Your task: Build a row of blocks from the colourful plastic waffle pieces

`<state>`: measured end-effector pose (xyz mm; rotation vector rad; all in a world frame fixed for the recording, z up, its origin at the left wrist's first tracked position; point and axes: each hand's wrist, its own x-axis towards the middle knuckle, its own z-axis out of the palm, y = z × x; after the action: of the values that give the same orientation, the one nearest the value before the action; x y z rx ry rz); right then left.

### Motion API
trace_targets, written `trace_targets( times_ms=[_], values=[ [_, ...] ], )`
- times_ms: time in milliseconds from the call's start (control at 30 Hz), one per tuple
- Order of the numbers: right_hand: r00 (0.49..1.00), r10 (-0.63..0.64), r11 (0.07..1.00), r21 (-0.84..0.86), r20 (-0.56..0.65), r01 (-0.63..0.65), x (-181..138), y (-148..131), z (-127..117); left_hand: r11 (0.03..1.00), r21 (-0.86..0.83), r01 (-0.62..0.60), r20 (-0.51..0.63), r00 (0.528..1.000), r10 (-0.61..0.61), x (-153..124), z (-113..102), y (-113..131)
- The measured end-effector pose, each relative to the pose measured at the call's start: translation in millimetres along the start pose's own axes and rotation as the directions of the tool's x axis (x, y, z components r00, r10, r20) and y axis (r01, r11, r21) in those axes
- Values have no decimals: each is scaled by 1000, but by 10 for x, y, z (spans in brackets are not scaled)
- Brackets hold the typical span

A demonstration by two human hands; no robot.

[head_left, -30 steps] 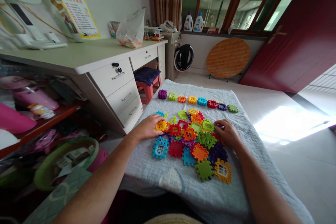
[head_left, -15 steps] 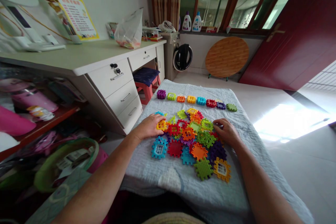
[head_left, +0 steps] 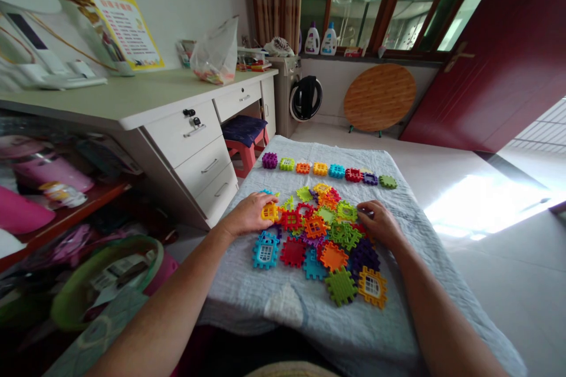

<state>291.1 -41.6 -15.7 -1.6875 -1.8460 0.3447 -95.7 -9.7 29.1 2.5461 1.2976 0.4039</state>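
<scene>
A heap of interlocking plastic building-block pieces [head_left: 315, 225] in many colours lies on the cloth-covered table. My left hand [head_left: 250, 214] rests against the heap's left edge, its fingers loosely stretched beside a yellow window-frame piece [head_left: 269, 211] that they touch. On the opposite edge my right hand [head_left: 380, 222] lies with bent fingers apart, close to a lime green piece [head_left: 346, 211] and a dark purple piece [head_left: 365, 255]. Nearest me are a green square piece [head_left: 341, 286] and a yellow piece with a white window [head_left: 372, 287]. The undersides of both hands are hidden.
Beyond the heap, a row of several small assembled blocks [head_left: 320, 168] crosses the table. A white desk [head_left: 181, 135] stands at left, with a red stool [head_left: 245, 136] partly under it. A green-rimmed basket [head_left: 66, 300] is low at left. A round wooden board [head_left: 380, 97] leans by the window.
The camera view has shifted slightly, moving everything a little leftward in the picture. Both hands keep their places beside the heap, and the pieces lie as before.
</scene>
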Motion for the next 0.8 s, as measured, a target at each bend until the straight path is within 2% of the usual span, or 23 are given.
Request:
trace_targets(
  times_ms=[333, 500, 667, 800],
  values=[
    [1000, -3, 1000, -4, 8, 3, -2, 27, 17, 998, 69, -6, 74, 997, 1, -18, -57, -8],
    [1000, -11, 1000, -8, 19, 12, -8, 4, 0, 998, 64, -18, 33, 999, 16, -9, -71, 16],
    [1000, -9, 1000, -11, 20, 9, -7, -23, -16, 989, -147, -22, -106, 994, 7, -4, -128, 87],
    [1000, -5, 1000, -15, 18, 6, -5, -24, -17, 941, -337, -17, -133, 991, -30, 46, -172, 135]
  ],
)
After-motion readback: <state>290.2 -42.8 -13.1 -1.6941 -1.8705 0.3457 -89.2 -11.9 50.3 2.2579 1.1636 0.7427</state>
